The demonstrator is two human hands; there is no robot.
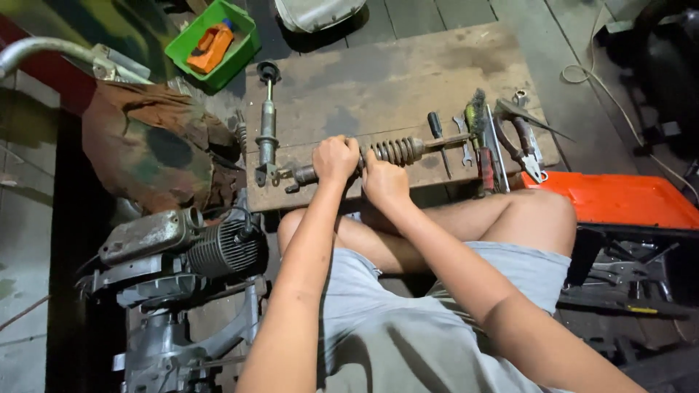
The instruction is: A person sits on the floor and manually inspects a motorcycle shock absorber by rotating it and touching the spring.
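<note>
The wooden tabletop (408,65) fills the top middle. A long metal part with a spring (393,151) lies across its near edge. The left hand (336,159) has a tight grip around it. The right hand (384,180) holds it too, just beside.

Left hand (336,158): fist closed, knuckles up, grip wrapped tight from above; wrist straight, bare forearm running back and down toward the body.
Right hand (384,182): fist closed, grip tight, just beside the left grip and touching it, set slightly nearer the body; wrist a little bent, bare forearm angled out to the right elbow.
Legs: bare, crossed below both grips, in grey shorts.
</note>
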